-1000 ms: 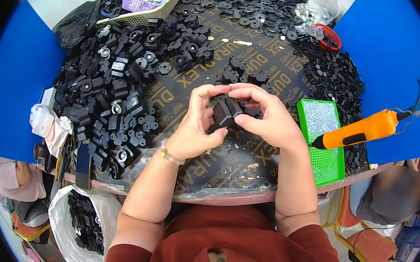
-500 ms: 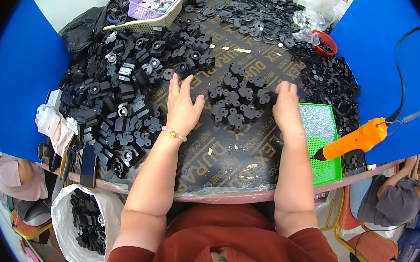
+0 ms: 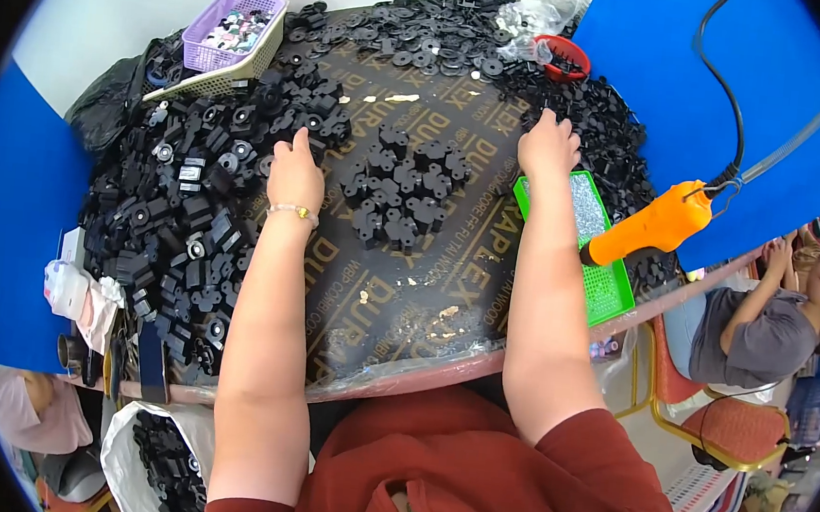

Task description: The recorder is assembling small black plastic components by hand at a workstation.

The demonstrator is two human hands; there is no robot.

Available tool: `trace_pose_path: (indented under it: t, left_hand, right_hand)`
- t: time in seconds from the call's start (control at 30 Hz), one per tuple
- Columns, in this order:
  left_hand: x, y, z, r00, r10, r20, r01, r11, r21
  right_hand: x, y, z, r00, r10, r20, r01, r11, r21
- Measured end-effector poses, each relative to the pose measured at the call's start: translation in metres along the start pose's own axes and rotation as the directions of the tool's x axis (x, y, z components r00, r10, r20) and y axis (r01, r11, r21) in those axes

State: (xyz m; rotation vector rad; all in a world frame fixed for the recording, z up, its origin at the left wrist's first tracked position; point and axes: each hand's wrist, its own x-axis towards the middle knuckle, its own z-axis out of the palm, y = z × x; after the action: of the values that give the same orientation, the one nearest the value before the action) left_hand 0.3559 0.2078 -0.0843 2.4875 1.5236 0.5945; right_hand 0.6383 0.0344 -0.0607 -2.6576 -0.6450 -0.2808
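My left hand [image 3: 297, 176], with a beaded bracelet at its wrist, reaches to the right edge of a large heap of black plastic housings [image 3: 204, 209]. Its fingers are drawn together over the parts; what lies between them is hidden. My right hand [image 3: 549, 151] is over the near edge of a heap of small black parts [image 3: 611, 127], its bent fingers slightly apart and no part visible in them. Between both hands stands a close cluster of black lobed housings [image 3: 404, 189], packed side by side on the dark printed board [image 3: 367, 301].
A green tray [image 3: 612, 293] sits at the right beneath a hanging orange electric screwdriver [image 3: 652, 224]. Toward the back are a red bowl [image 3: 562, 59], black discs [image 3: 419, 37] and a purple basket [image 3: 194, 47]. A white sack [image 3: 120, 450] stands below the table edge. Other people sit at both sides.
My left hand has gone from spread fingers to drawn-in ones at the housing heap. My right hand has left the cluster's right side for the small parts. The whole view has shifted.
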Motion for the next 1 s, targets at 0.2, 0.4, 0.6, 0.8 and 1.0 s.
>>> trace_pose_path:
  t: [0.2, 0.4, 0.6, 0.8, 1.0]
  left_hand:
    - [-0.036, 0.031, -0.043, 0.968, 0.072, 0.241, 0.235, 0.085, -0.968]
    - [-0.072, 0.005, -0.06, 0.853, 0.411, 0.321, 0.519, -0.61, -0.598]
    - [-0.078, -0.008, -0.038, 0.831, 0.443, 0.338, 0.557, -0.649, -0.519]
    - [-0.076, -0.018, -0.041, 0.803, 0.414, 0.428, 0.591, -0.637, -0.494]
    - [-0.074, -0.02, -0.046, 0.981, -0.054, 0.186, 0.191, 0.453, -0.871]
  right_hand:
    - [0.058, 0.036, 0.043, 0.958, 0.222, 0.18, -0.19, 0.965, -0.181]
    - [0.038, 0.002, 0.012, 0.948, 0.055, 0.313, 0.05, 0.947, -0.318]
    - [0.032, 0.008, 0.011, 0.959, -0.063, 0.276, 0.169, 0.908, -0.382]
    - [0.029, 0.003, -0.006, 0.958, -0.26, 0.125, 0.284, 0.926, -0.249]
    - [-0.035, -0.022, -0.067, 0.908, -0.413, 0.074, 0.404, 0.908, 0.113]
